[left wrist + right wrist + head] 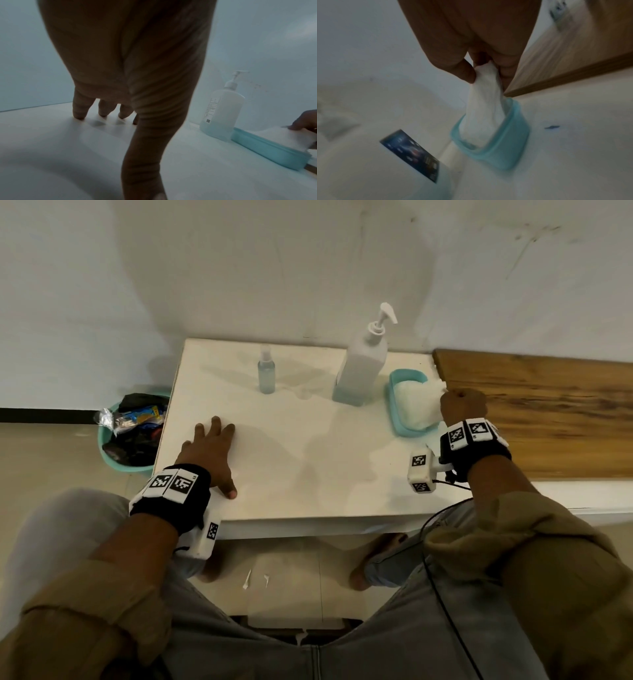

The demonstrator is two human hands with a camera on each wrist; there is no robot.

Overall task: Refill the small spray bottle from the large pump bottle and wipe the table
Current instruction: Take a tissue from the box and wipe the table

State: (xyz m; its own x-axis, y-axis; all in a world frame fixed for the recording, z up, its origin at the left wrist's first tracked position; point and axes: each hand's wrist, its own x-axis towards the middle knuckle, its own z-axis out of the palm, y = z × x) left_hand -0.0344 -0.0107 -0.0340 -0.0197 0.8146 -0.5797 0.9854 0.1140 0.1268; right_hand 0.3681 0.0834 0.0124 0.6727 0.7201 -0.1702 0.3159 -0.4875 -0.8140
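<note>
A small clear spray bottle stands at the back of the white table. Right of it stands the large white pump bottle, with blue liquid low in it. Beside that sits a teal tray full of white tissue. My right hand pinches the tissue and lifts one end out of the tray. My left hand rests flat on the table's left front, fingers spread.
A wooden board adjoins the table on the right. A teal bin of rubbish stands on the floor to the left. The wall runs close behind the bottles. My knees and feet sit under the table's front edge.
</note>
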